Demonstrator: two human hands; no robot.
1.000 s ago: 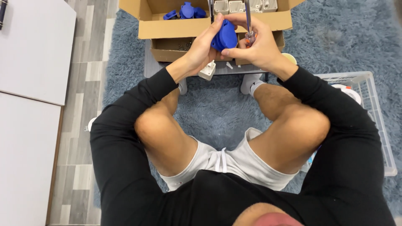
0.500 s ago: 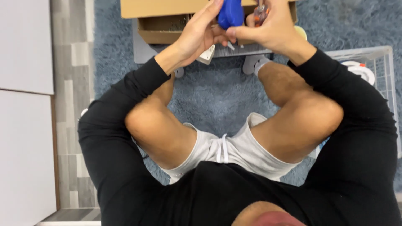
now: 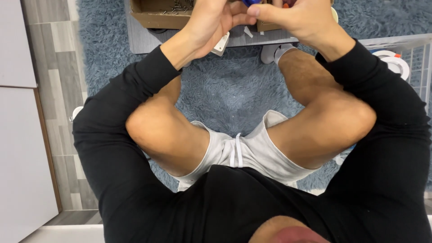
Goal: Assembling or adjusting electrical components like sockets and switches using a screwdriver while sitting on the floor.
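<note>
I sit cross-legged on a rug with both hands raised at the top edge of the view. My left hand (image 3: pixel 211 22) and my right hand (image 3: pixel 299 18) meet there, fingers closed together around a blue plastic part (image 3: pixel 252 2). Only a sliver of that part shows; the rest is cut off by the frame. A small white part (image 3: pixel 221 45) lies on a grey board (image 3: pixel 144 40) just under my left hand.
An open cardboard box (image 3: pixel 153 18) stands on the board ahead of me. A white wire basket (image 3: pixel 420 54) holding white round pieces (image 3: pixel 396 63) sits at the right. A blue shaggy rug (image 3: pixel 225 90) is underfoot, white cabinets (image 3: pixel 18 135) at left.
The view has tilted down and closer, so my hands and the blue part have slid to the top edge. The box's contents have left the view. My grip looks unchanged.
</note>
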